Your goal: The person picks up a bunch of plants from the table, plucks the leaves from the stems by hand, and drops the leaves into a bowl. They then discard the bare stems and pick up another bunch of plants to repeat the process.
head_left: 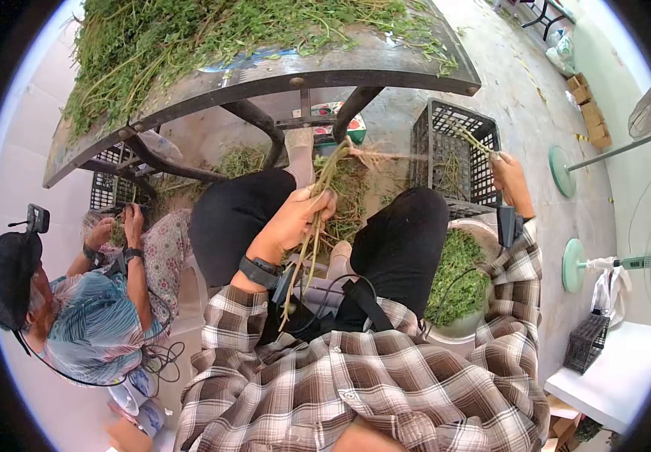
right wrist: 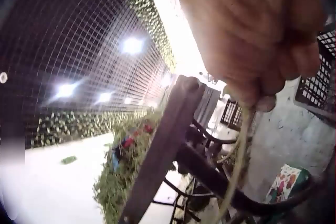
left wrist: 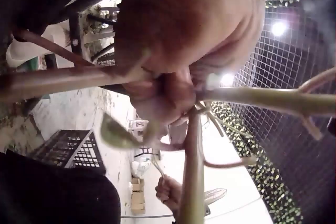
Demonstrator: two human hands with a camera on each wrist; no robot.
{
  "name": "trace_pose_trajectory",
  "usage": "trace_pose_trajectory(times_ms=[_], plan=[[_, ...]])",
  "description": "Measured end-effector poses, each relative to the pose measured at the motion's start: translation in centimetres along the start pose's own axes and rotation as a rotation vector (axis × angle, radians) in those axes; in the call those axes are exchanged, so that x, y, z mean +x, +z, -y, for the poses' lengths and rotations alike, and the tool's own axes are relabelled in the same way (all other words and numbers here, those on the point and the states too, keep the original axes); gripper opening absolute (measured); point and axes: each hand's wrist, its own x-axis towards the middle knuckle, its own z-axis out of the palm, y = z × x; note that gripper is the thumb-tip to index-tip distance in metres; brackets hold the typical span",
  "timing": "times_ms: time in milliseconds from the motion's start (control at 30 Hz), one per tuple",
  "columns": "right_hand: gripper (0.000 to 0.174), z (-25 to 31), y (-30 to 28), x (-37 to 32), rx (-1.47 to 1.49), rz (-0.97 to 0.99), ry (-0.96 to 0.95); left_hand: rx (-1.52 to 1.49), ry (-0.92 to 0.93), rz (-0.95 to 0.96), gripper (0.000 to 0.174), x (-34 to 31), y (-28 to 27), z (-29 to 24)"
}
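Note:
My left hand [head_left: 299,218] grips several long green plant stems [head_left: 330,167] over my lap. Pale stringy roots [head_left: 369,156] trail from their upper end, and the lower ends hang toward my waist. Close up in the left wrist view, bare stems [left wrist: 194,176] with short side shoots pass under the curled fingers [left wrist: 152,100]. Out to the right, my right hand [head_left: 510,179] pinches a few thin stems [head_left: 474,140] over a black plastic crate [head_left: 422,143]. A slender stem [right wrist: 239,166] hangs from those fingertips in the right wrist view.
A table [head_left: 386,64] heaped with leafy stems [head_left: 212,38] stands ahead. Cut greens fill a round tub [head_left: 459,279] beside my right knee. More stems [head_left: 352,196] litter the floor between my feet. Another person [head_left: 99,301] sits at left, working with both hands. Fans [head_left: 563,172] stand at right.

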Motion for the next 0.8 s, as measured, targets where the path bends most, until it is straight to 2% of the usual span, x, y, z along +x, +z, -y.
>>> trace_pose_trajectory(times_ms=[167,233,300,367,400,433,500,567,633,700,767,800], plan=[[0.024,-2.4,-0.3,-0.6,-0.074,-0.106,-0.055,-0.120,-0.026,0.004,0.020,0.6,0.3,-0.2],[0.026,-3.6,-0.9,0.2,-0.131,-0.246,-0.159,-0.231,0.071,-0.039,0.019,0.6,0.7,-0.2],[0.027,-6.6,-3.4,2.9,-0.183,-0.222,-0.096,-0.253,0.097,-0.040,0.019,0.6,0.1,0.3],[0.026,-5.7,-2.9,2.9,-0.931,-0.402,-0.441,-0.330,0.139,-0.047,0.019,1.0,-0.1,0.4],[0.024,-5.5,-2.7,2.6,-0.933,-0.345,-0.244,-0.364,0.167,-0.045,0.021,1.1,-0.2,0.4],[0.024,-5.6,-1.6,2.5,-0.937,-0.341,-0.246,-0.369,0.168,-0.048,0.021,1.3,-0.2,0.4],[0.027,-6.4,0.3,2.3,-0.678,-0.335,-0.665,-0.368,0.177,-0.050,0.021,1.4,-0.2,0.3],[0.029,-1.7,4.3,-1.4,-0.426,-0.038,-0.292,-0.376,0.151,-0.083,0.022,1.4,-0.1,0.2],[0.027,-0.1,8.1,-3.9,-0.082,0.156,-0.215,-0.399,0.177,-0.163,0.017,1.7,-0.3,0.3],[0.027,0.3,11.2,-5.5,0.032,0.367,-0.185,-0.436,0.192,-0.139,0.018,1.6,-0.5,0.4],[0.031,0.6,14.0,-7.1,0.084,0.528,-0.165,-0.368,0.208,-0.115,0.026,1.6,-0.8,0.5],[0.031,1.0,15.2,-7.7,0.083,0.531,-0.169,-0.367,0.212,-0.117,0.026,1.6,-1.0,0.5]])
